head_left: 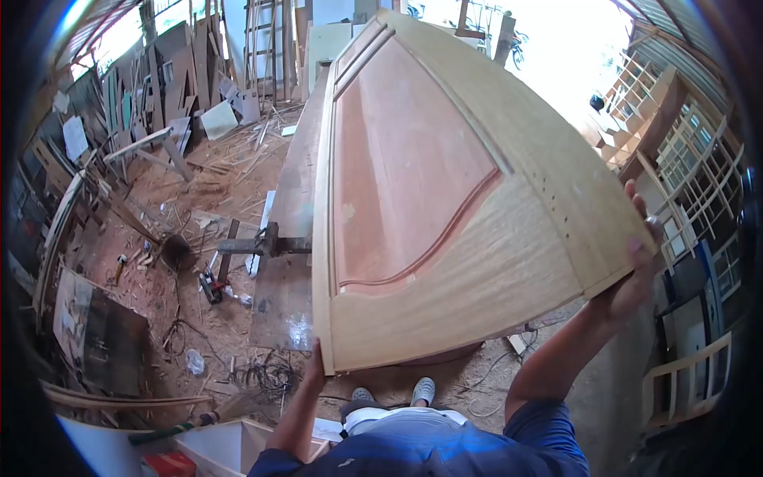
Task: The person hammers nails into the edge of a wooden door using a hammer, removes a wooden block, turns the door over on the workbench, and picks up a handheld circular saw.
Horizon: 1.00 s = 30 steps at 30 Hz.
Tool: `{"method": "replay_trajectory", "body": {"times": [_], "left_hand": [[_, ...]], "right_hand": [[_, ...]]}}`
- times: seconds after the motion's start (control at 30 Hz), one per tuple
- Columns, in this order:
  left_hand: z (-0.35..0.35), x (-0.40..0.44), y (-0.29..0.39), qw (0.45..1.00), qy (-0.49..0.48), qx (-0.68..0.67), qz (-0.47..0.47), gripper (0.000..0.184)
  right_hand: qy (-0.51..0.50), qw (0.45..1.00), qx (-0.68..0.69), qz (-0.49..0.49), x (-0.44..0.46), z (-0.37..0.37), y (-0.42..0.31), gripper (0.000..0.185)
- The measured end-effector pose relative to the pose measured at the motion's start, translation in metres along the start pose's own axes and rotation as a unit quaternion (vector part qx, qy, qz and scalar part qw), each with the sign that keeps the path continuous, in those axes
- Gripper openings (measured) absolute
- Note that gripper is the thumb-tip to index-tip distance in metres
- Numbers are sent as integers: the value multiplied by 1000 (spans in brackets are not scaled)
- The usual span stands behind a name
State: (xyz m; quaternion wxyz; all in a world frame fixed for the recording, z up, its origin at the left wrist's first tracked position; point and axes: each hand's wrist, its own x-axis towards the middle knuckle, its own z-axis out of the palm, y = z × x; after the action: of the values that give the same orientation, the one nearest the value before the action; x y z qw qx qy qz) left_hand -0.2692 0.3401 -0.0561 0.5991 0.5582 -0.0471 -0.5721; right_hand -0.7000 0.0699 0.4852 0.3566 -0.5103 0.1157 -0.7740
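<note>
Glares washed-out white with daylight beyond the right edge of the panelled door; glints off the desk just left of it. Curves strongly and darkens to black well outside the door. Looks clear on the door, softer behind it.

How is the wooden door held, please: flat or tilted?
Tilted: the wooden door slopes, higher at the right hand than at the left hand.

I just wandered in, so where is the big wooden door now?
In the head view, the wooden door is at centre, its near corners in the left hand and right hand, with a workbench showing along its left.
</note>
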Motion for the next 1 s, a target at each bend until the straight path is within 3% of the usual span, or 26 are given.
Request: {"method": "replay_trajectory", "body": {"times": [0.13, 0.17, 0.27, 0.47, 0.53, 0.6, 0.7, 0.8, 1.0], "left_hand": [[10, -37, 47, 996, 44, 56, 51, 84], [2, -35, 49, 997, 8, 30, 71, 83], [-20, -32, 53, 993, 87, 77, -10, 82], [-47, -31, 64, 993, 38, 91, 59, 87], [-80, -11, 61, 984, 116, 128, 39, 91], [-48, -41, 84, 980, 97, 152, 79, 92], [-81, -32, 84, 937, 223, 267, 27, 96], [-101, -15, 69, 927, 234, 267, 124, 102], [-122, -21, 85, 881, 280, 377, 43, 109]], "right_hand": [[57, 998, 23, 30, -39, -55, 23, 33], [69, 997, 29, 37, -50, -69, 30, 32], [108, 992, 50, 51, -83, -108, 53, 31], [194, 972, 78, 108, -153, -174, 89, 33], [221, 963, 91, 125, -180, -195, 105, 34], [252, 953, 98, 139, -207, -217, 123, 35], [314, 931, 83, 165, -252, -246, 150, 37], [319, 930, 94, 155, -290, -271, 174, 41], [396, 893, 86, 196, -356, -307, 209, 43]]}}
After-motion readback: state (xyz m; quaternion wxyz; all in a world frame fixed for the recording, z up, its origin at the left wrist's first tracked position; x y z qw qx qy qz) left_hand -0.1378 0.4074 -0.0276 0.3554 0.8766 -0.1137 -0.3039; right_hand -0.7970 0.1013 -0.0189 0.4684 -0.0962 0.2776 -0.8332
